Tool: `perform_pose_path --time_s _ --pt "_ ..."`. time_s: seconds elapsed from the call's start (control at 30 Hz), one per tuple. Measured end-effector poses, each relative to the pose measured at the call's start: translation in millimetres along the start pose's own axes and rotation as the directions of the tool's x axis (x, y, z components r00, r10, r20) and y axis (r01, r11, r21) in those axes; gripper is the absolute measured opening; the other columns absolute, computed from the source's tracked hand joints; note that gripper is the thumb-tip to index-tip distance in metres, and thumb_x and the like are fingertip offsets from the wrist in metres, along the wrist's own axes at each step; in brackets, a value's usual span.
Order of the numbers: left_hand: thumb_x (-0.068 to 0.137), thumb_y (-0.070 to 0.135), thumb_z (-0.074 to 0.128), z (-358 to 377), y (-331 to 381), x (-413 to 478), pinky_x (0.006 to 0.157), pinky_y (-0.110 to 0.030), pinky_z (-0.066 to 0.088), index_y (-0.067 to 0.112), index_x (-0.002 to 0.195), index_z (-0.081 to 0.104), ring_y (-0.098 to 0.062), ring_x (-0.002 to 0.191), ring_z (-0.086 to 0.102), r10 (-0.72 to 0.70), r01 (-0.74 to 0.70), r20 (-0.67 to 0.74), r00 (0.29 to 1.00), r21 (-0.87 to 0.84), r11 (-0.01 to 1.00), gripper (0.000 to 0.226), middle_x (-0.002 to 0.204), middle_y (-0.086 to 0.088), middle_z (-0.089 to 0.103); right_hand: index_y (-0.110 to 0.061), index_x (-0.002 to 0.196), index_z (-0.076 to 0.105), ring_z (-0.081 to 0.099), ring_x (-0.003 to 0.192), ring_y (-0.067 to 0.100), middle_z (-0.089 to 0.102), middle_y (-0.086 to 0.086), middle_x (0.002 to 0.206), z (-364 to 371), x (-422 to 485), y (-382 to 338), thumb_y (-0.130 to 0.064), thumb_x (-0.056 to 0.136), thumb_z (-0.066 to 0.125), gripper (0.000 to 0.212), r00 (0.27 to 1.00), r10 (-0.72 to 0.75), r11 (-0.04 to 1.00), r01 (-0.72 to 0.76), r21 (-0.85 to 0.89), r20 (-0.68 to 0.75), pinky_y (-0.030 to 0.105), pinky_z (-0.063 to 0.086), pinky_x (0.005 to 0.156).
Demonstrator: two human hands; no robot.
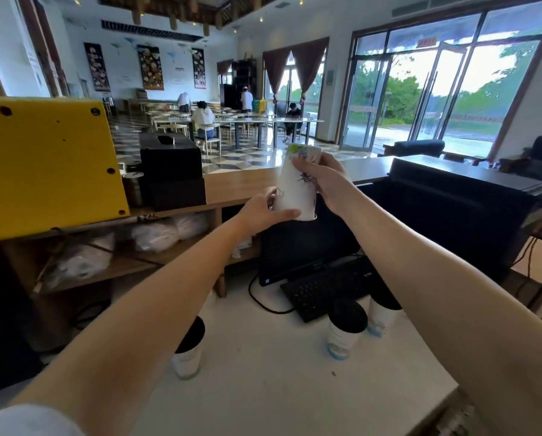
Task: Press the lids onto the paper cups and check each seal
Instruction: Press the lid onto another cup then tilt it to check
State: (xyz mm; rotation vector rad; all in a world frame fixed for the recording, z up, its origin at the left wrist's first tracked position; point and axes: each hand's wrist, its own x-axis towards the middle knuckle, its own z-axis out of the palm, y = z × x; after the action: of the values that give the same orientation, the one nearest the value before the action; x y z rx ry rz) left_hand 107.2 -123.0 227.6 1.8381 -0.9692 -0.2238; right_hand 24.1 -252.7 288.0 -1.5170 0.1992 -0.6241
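Paper cups: white table (263, 388) carries black keyboard (329, 291) far side; black-lidded left cup (188, 357), middle cup (342, 341), right cup (381, 319) stand near. 4th cup (296, 190) held mid-air above keyboard: left hand (260, 212) curls round lower end, right hand (323, 180) grips upper end.

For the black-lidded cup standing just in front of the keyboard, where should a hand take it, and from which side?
Probably wrap the paper wall of the lidded cup just under its black lid, coming from the near left: it stands upright, a second cup crowds its far right, and the keyboard lies behind.
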Motion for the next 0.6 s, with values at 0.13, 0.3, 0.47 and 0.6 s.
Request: perform_pose_path --time_s 0.13,0.3,0.47,0.6 --pt "0.073 0.032 0.077 -1.7 -1.3 9.0 0.101 -0.039 0.045 0.009 0.135 0.041 -0.022 0.115 0.055 -0.064 0.065 0.034 0.997 -0.028 0.997 0.075 0.129 -0.009 0.056 -0.011 0.115 0.056 0.064 0.091 0.019 0.066 0.003 0.106 4.5 10.9 0.0 -0.028 0.072 0.079 0.052 0.999 -0.039 0.970 0.037 -0.242 -0.002 0.032 0.055 0.077" --pt "0.073 0.027 0.079 -3.7 -3.3 17.6 0.104 -0.042 0.042 0.010 0.137 0.035 -0.022 0.117 0.053 -0.123 0.127 0.079 0.989 -0.043 0.991 0.080 0.130 -0.008 0.054 -0.010 0.120 0.052 0.061 0.097 0.021 0.062 0.006 0.113 4.7 20.2 3.7 -0.029 0.073 0.078 0.057 0.999 -0.040 0.945 0.031 -0.326 -0.022 0.034 0.054 0.081" --pt "0.071 0.026 0.080 -2.1 -2.3 24.2 0.104 -0.044 0.042 0.009 0.134 0.039 -0.024 0.116 0.053 -0.144 0.145 0.119 0.982 0.002 0.989 0.076 0.129 -0.009 0.056 -0.010 0.124 0.049 0.059 0.102 0.023 0.060 0.007 0.118 3.3 23.5 6.2 -0.029 0.073 0.078 0.062 0.999 -0.032 0.928 0.029 -0.373 -0.003 0.036 0.053 0.085" --pt "0.070 0.028 0.080 0.6 -3.7 27.0 0.102 -0.045 0.043 0.009 0.130 0.045 -0.024 0.113 0.055 -0.134 0.130 0.112 0.985 0.046 0.990 0.072 0.123 -0.008 0.059 -0.010 0.125 0.049 0.059 0.103 0.024 0.060 0.008 0.119 1.7 23.8 7.2 -0.029 0.073 0.078 0.063 0.999 -0.041 0.911 0.042 -0.411 0.012 0.037 0.053 0.087"
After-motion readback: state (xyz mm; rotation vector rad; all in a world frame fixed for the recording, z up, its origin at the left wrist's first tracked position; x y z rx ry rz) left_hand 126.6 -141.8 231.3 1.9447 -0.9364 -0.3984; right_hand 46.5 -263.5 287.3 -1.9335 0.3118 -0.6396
